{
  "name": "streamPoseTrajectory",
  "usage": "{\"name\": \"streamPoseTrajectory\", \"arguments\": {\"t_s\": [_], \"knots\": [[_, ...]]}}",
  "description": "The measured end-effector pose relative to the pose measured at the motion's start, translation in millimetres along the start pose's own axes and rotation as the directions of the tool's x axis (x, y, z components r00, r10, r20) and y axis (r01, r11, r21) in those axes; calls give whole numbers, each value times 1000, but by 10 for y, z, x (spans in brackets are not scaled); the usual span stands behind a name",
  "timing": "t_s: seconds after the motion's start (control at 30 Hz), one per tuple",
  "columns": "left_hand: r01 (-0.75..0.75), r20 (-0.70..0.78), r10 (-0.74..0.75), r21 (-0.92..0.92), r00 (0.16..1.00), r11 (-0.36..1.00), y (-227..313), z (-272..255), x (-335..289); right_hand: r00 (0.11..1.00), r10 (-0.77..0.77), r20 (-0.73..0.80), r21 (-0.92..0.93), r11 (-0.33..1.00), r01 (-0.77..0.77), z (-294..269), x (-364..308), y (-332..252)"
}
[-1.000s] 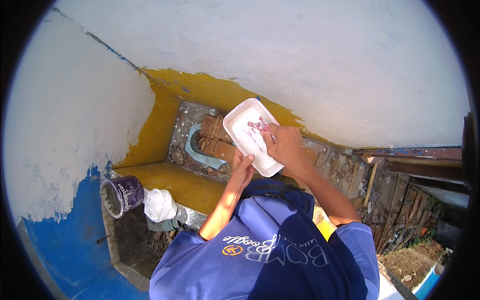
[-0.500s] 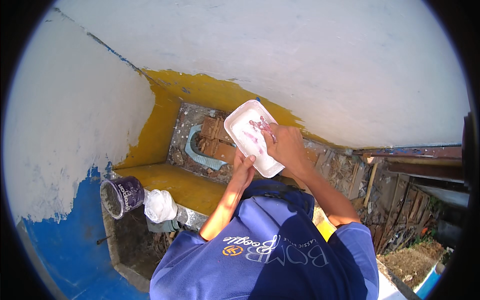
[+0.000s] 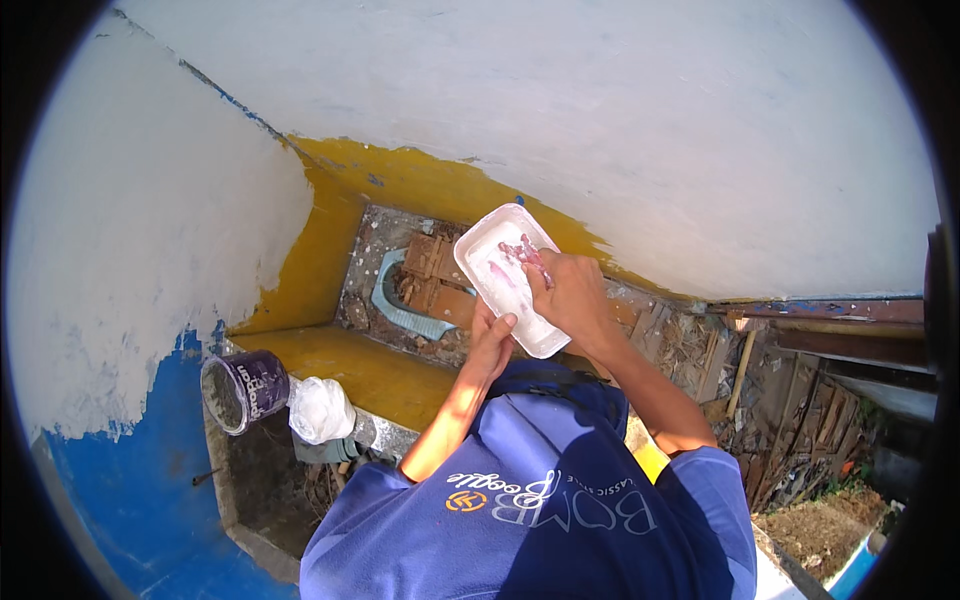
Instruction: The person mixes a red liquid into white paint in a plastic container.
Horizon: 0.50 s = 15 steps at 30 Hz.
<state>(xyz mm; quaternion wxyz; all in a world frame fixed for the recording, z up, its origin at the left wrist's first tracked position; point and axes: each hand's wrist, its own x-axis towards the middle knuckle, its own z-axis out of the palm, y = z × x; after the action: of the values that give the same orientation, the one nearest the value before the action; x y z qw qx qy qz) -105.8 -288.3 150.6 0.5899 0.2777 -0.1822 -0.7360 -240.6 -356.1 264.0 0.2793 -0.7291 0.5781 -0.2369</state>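
Note:
A shallow white tray (image 3: 486,240) with rounded corners is held tilted in front of my chest. White paste or paint lies in it, with pinkish streaks. My left hand (image 3: 491,343) grips the tray's lower left side, thumb over the rim and the other fingers mostly underneath. Over the tray's right side reaches my right hand (image 3: 568,290), its fingers bent down into the white stuff. Those fingertips look pinkish and smeared with white. Whether they pinch anything is hidden.
Past the tray, a light blue squat toilet pan (image 3: 412,322) holds broken brown pieces. A dark purple bucket (image 3: 262,383) and a white plastic bag (image 3: 320,410) stand on a ledge at left. Patchy white, yellow and blue walls (image 3: 660,120) surround me. Wood scraps (image 3: 790,400) lie at right.
The tray and both hands have shifted very slightly right and down in the picture. My right fingers remain in the white stuff, and my left hand keeps its grip.

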Motion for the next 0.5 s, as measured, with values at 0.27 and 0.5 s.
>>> {"name": "streamPoseTrajectory", "arguments": {"t_s": [0.27, 0.5], "knots": [[-29, -1, 29, 30, 1000, 999, 35, 34, 41, 997, -66, -38, 24, 997, 67, -9, -3, -19], [11, -44, -7, 93, 999, 996, 52, 115, 65, 999, -31, -28, 16, 999, 32, -18, 22, -9]]}}
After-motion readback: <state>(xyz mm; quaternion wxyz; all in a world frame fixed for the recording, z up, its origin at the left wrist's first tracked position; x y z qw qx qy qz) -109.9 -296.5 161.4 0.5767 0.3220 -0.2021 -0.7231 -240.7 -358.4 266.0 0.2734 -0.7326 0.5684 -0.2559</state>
